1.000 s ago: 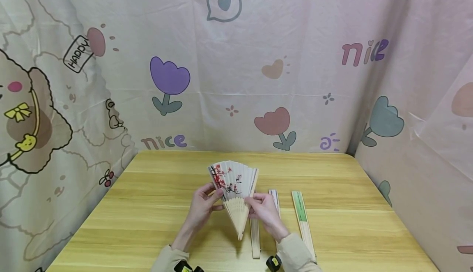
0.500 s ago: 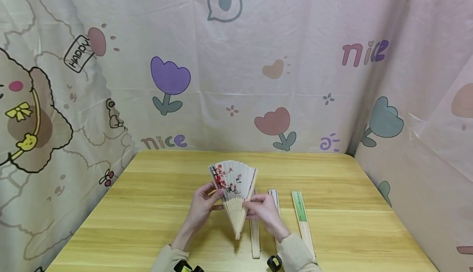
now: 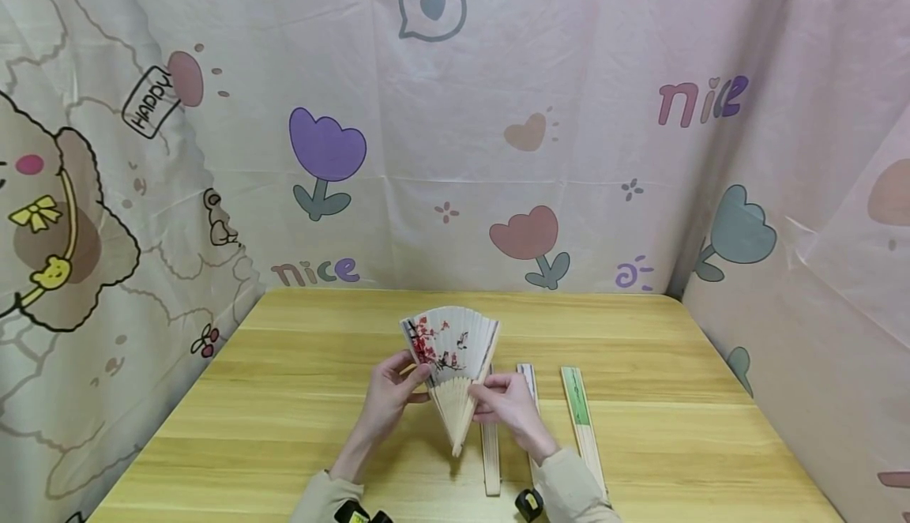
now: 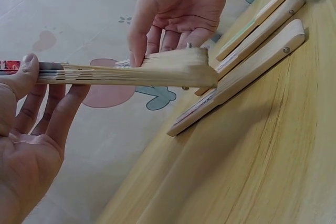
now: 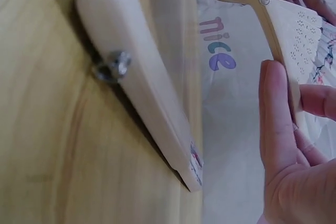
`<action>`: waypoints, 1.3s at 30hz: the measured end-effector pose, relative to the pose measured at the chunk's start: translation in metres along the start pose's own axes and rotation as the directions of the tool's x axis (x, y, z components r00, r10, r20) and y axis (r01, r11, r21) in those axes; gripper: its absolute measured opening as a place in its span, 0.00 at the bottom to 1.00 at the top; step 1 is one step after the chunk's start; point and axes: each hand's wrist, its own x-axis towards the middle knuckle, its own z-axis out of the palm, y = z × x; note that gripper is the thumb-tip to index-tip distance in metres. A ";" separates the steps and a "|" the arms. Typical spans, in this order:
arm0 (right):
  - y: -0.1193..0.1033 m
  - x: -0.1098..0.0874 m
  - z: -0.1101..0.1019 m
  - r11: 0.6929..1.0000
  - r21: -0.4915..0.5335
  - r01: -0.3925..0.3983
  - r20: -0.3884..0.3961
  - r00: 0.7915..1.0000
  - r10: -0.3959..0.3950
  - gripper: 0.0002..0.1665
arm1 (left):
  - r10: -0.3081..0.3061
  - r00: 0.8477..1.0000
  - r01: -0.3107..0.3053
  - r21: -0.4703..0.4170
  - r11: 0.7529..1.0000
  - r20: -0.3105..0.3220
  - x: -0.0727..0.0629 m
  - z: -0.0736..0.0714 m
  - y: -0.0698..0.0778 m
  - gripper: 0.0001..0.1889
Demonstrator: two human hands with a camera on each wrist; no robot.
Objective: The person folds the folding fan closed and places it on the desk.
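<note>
A partly spread folding fan with red blossoms on white pleats is held up over the table, its pivot end pointing down toward the person. My left hand pinches its left edge between thumb and fingers. On the opposite edge, my right hand grips the outer rib lower down, near the bare wooden slats. The right wrist view shows the thumb and fingers on either side of that rib, with the metal pivot pin beyond. Seen from the left wrist, the fan is edge-on, clear above the tabletop.
Three closed folding fans lie on the wooden table: one partly behind the held fan, a second partly hidden by the right hand, and a green-topped one farther right. A printed cloth backdrop surrounds the table.
The fan narrows slightly, then spreads a little wider again. My right hand has slid a bit down and left along the rib, and the pivot end has shifted slightly left; my left hand stays put.
</note>
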 end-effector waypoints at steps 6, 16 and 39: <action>-0.002 -0.002 0.002 0.999 -0.003 0.037 0.011 0.999 -0.037 0.13 | -0.028 0.999 0.028 -0.026 0.999 -0.022 0.000 -0.001 -0.001 0.16; -0.004 -0.003 0.006 0.998 -0.041 0.056 0.039 0.998 -0.054 0.18 | -0.084 0.996 0.083 -0.044 0.996 -0.007 0.000 0.000 0.001 0.15; 0.000 -0.003 0.008 0.997 -0.048 0.058 -0.003 0.998 -0.059 0.17 | -0.132 0.991 0.132 -0.017 0.991 0.014 0.001 0.003 -0.002 0.25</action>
